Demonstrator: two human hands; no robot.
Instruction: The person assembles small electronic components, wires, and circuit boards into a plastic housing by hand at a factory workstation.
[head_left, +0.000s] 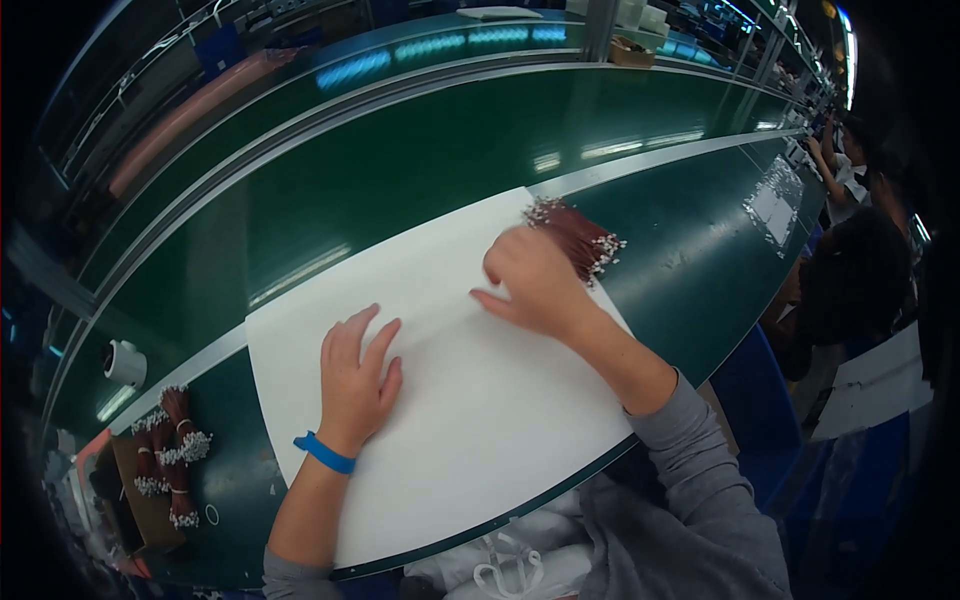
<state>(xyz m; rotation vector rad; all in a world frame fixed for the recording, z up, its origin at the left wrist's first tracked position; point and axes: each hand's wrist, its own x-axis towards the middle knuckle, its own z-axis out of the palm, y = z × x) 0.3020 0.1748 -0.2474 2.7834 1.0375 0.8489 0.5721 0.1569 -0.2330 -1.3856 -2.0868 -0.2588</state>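
Note:
A large white sheet (480, 400) lies across the green worktop in front of me. My left hand (360, 375) hovers over or rests on its left part, fingers spread, holding nothing; a blue band circles that wrist. Toward the sheet's far right, my right hand (535, 280) is slightly blurred, its fingers curled and its thumb apart from them. Whether anything thin is between those fingers does not show. Just beyond that hand, a bunch of dark red wires (575, 238) with small white ends lies at the sheet's far right corner, partly covered by the hand.
Tied bundles of similar red wires (178, 450) lie at the left, beside a cardboard box (145, 490). A white roll-shaped object (124, 363) stands farther left. The green conveyor belt (420, 150) runs behind a metal rail. Clear plastic bags (775, 205) and other people are at the right.

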